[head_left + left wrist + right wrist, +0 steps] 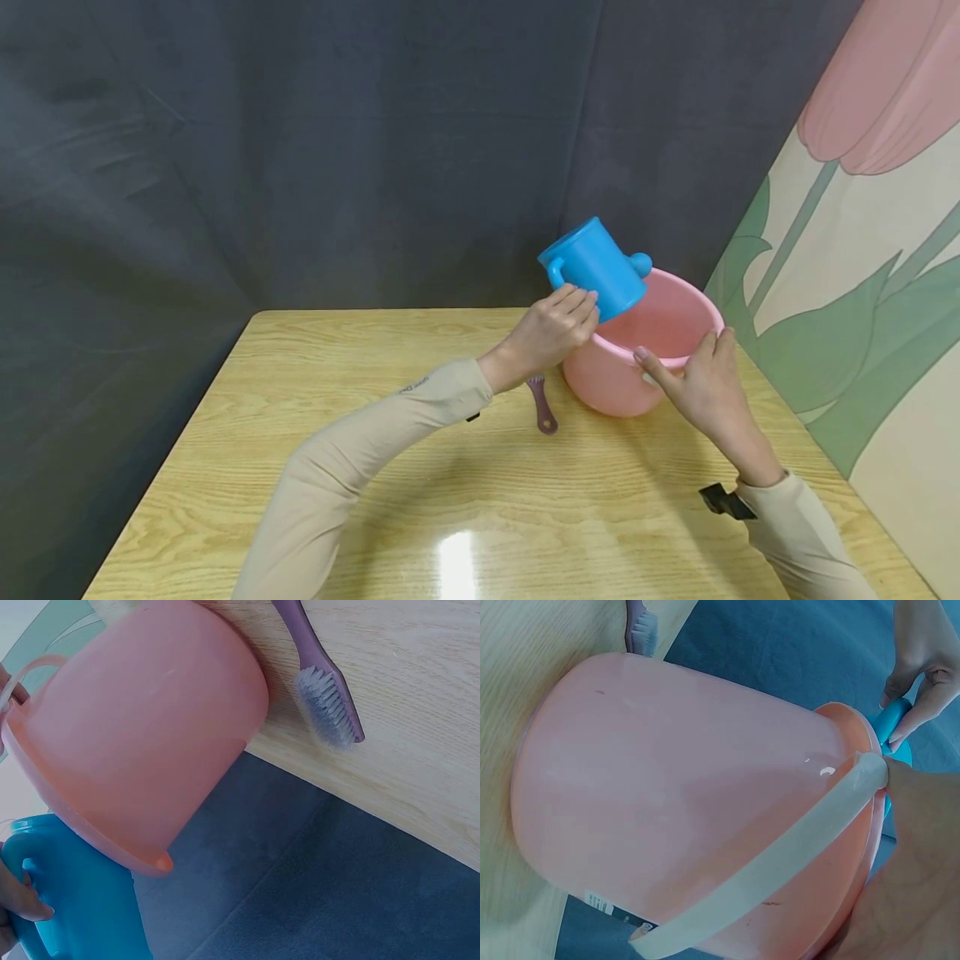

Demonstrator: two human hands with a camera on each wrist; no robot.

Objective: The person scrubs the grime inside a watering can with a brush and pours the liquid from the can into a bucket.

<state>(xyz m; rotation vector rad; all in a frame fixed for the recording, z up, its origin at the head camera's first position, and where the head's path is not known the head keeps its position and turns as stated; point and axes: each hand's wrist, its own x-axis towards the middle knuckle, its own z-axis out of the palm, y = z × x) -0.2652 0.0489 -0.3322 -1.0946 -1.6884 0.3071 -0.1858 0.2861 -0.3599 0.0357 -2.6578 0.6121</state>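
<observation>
My left hand (551, 327) grips a blue plastic jug (600, 268) by its handle and holds it tilted at the left side of the pink bucket's rim. The jug has a rounded knob-like part near its lower right; what is inside it cannot be seen. The pink bucket (618, 383) stands on the table. My right hand (705, 383) holds the bucket's near right rim, thumb on one side and fingers over the edge. A pale bucket handle (765, 874) hangs down the outside, seen in the right wrist view.
A purple brush (322, 667) with pale bristles lies on the wooden table (337, 400), just left of the bucket. Behind the table hangs a dark curtain (375, 150). A wall with painted tulips (862, 292) runs along the right side, close to the bucket.
</observation>
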